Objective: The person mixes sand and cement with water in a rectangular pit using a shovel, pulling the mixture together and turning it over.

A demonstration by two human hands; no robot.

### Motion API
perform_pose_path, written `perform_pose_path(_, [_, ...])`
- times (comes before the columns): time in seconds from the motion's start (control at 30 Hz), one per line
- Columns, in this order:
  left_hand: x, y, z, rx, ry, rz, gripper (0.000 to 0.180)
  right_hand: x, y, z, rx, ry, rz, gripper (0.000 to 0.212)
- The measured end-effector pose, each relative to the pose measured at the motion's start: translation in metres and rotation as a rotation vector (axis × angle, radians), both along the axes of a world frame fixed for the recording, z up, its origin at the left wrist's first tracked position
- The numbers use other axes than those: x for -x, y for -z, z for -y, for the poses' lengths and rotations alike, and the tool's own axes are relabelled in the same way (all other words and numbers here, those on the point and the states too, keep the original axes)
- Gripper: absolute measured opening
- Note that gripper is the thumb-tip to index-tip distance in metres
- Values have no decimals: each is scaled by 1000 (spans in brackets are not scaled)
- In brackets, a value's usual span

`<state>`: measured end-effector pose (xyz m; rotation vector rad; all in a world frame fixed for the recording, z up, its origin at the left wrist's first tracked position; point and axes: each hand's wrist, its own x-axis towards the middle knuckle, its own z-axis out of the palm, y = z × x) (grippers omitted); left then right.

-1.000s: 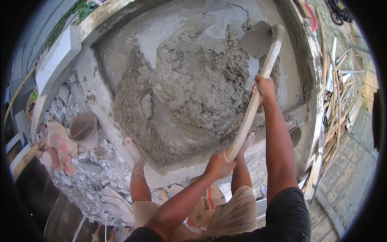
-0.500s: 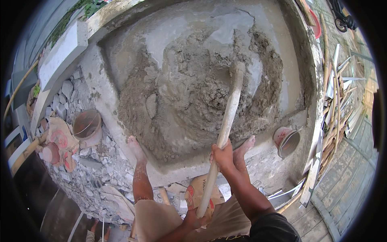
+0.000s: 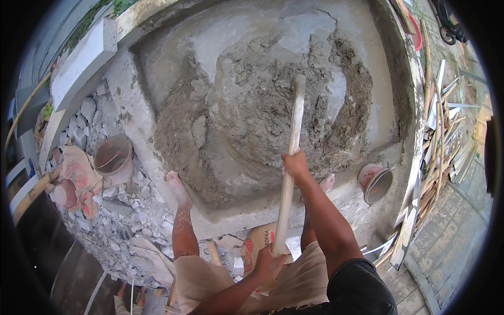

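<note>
- Wooden-handled tool [image 3: 295, 123], its head hidden in the wet mortar [image 3: 247, 105] right of the trough's [image 3: 231, 224] middle, its handle reaching back over the near edge.
- Right hand [image 3: 295, 165]: grip wrapped round mid-handle.
- Left hand [image 3: 269, 265]: grip curled round the handle's near end.
- One bucket [image 3: 369, 176] sits by the trough's near right corner.

Black short-sleeved cloth T-shirt [image 3: 362, 286], loose tan cloth shorts [image 3: 302, 275], bare feet [image 3: 178, 190].
Right sleeve [image 3: 354, 273] ends above the elbow, plain black, hem visible; small yellowish marking [image 3: 299, 306] on the shirt front, near edge, too cropped to make out. Shorts plain, wide-legged, creased on the right leg, hems around the knee. Left foot and shin carry pale grey dusty specks. Left hand [image 3: 270, 265] and right hand [image 3: 296, 166] bare.
</note>
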<state>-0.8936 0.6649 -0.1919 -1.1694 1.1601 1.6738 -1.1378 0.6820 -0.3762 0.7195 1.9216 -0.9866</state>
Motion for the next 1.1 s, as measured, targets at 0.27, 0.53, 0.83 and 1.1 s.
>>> perform_pose_path(0.27, [-80, 11, -21, 306, 198, -242, 45, -31, -84, 0, 331, 239, -6, 28])
perform_pose_path(0.53, [247, 158, 165, 1003, 582, -293, 31, 182, 47, 142, 527, 270, -224, 17])
perform_pose_path(0.83, [161, 126, 115, 609, 606, -178, 36, 164, 92, 106, 185, 91, -102, 16])
perform_pose_path(1.1, [6, 40, 55, 345, 561, 0, 48, -12, 52, 40, -27, -102, 9, 39])
